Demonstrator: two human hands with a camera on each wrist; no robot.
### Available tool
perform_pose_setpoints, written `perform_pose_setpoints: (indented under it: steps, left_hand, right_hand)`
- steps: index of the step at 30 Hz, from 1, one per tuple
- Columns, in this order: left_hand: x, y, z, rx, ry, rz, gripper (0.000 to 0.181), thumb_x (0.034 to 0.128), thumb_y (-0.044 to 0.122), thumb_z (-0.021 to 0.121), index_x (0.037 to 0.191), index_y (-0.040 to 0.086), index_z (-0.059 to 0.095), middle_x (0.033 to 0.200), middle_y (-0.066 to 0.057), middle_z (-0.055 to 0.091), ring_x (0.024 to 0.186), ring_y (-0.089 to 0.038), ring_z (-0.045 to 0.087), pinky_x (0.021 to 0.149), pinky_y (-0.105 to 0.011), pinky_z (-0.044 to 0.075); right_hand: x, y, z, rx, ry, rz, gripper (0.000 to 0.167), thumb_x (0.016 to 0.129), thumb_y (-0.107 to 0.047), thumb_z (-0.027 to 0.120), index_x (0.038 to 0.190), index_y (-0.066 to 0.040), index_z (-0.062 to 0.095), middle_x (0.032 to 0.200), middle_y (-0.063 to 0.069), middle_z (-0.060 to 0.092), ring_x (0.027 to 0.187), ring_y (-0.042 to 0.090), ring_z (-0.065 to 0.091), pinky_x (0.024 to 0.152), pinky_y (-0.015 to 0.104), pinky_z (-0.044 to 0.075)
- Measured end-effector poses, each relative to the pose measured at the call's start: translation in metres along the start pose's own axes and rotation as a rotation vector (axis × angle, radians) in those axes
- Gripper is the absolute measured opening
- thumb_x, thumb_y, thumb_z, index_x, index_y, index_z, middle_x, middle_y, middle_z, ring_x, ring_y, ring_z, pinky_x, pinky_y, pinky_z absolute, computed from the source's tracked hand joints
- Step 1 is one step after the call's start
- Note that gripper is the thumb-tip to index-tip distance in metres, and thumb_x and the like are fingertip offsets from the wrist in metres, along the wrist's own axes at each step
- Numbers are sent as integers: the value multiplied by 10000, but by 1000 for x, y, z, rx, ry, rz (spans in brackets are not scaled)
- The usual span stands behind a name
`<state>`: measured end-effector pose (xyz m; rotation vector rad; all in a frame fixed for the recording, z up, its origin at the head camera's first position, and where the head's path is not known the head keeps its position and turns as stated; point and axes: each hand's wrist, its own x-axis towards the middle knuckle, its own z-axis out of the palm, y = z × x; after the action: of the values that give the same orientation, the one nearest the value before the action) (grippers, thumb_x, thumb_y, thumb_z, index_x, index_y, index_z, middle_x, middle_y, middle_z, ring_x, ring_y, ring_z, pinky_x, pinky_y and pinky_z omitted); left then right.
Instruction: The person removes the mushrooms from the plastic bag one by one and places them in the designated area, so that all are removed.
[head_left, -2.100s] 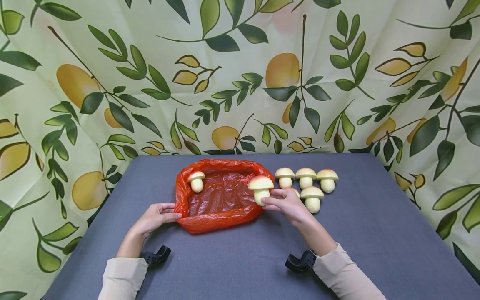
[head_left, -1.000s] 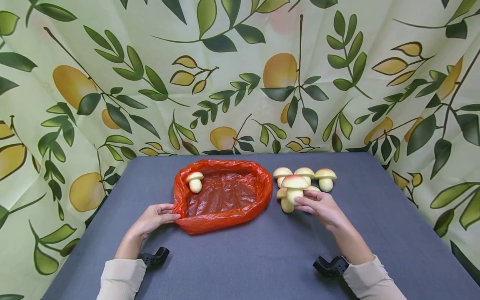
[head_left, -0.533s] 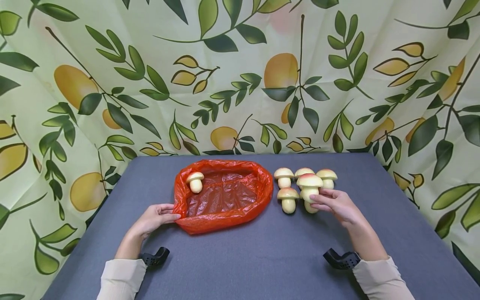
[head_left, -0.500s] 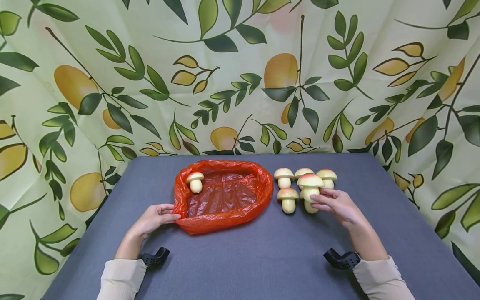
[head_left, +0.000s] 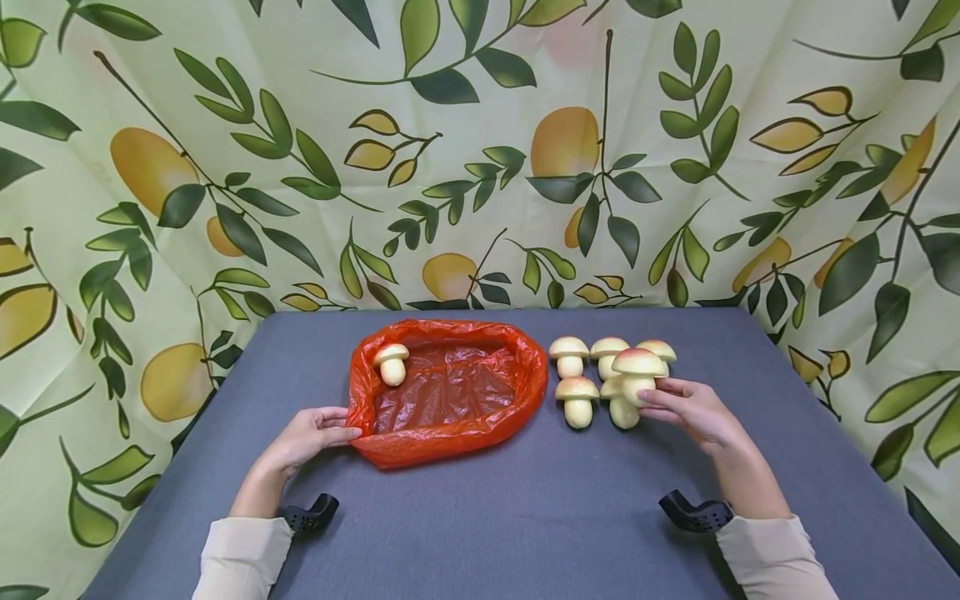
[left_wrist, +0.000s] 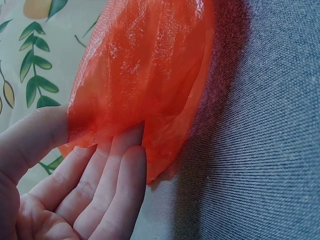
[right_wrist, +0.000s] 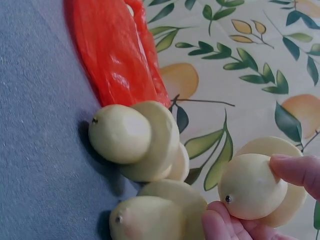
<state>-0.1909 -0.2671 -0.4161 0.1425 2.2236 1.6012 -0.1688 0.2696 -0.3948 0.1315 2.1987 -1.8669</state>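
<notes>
My left hand (head_left: pixel 311 437) pinches the left edge of an open red plastic bag (head_left: pixel 442 446). In the left wrist view the thumb and fingertips lie against the bag's thin film (left_wrist: pixel 145 65). One toy mushroom (head_left: pixel 392 364) stands inside the bag at its left end. To the right of the bag, my right hand (head_left: pixel 693 412) holds another toy mushroom (head_left: pixel 638 367) by its pale stem, in front of the group on the table. The right wrist view shows that held mushroom (right_wrist: pixel 252 185) between thumb and fingers, stem end toward the camera.
Several toy mushrooms (head_left: pixel 577 402) stand in two rows right of the bag, some partly hidden by the held one. A grey cloth covers the table (head_left: pixel 480 533). A leaf-and-fruit patterned curtain (head_left: pixel 480 167) hangs behind and at the sides.
My right hand has carried its mushroom from the bag's right edge rightward past the front row of mushrooms. The left hand keeps its place on the bag.
</notes>
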Motion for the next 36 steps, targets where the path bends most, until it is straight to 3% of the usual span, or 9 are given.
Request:
perform_pose_setpoints:
  steps: [2,5,8,13,21,36]
  left_hand:
    - [0,0,0,1,-3,2,527,891,97,667,1263,-214,460,974,6,746,813,33,677,772,-197,560]
    - [0,0,0,2,-3,2,524,892,92,664,1262,-216,457,982,-12,746,812,32,677,773,-200,562]
    - [1,-1,0,4,-4,4,528,891,92,666,1262,-219,453,986,-20,744,813,31,677,775,-200,563]
    - [1,0,0,-2,-6,6,530,888,90,669,1258,-222,452,973,0,745,812,31,678,775,-197,561]
    - [1,0,0,4,-5,1,534,890,93,668,1263,-221,451,980,-13,745,811,32,677,777,-199,564]
    - [2,-1,1,11,-2,-4,538,888,102,675,1264,-215,455,994,-43,745,810,28,678,777,-209,568]
  right_hand:
    - [0,1,-3,-6,-2,0,783,944,-186,611,1444,199,147,1356,273,479,852,-11,696,836,162,547]
    - [0,3,-9,-11,-6,1,779,946,-188,610,1438,207,154,1262,207,569,859,-8,695,836,162,547]
    - [0,5,-15,-18,-14,-2,764,946,-178,610,1424,224,171,1062,-65,617,857,-8,692,827,167,551]
    - [0,10,-24,-21,-34,0,751,950,-160,600,1408,246,166,955,-167,616,854,-1,694,821,169,552]
    - [2,16,-34,-75,-31,24,740,953,-185,596,1406,240,194,928,-183,617,853,-5,696,820,171,553]
    - [3,28,-52,-67,-40,102,853,955,-237,594,1435,228,65,902,-205,626,848,-21,691,813,162,549]
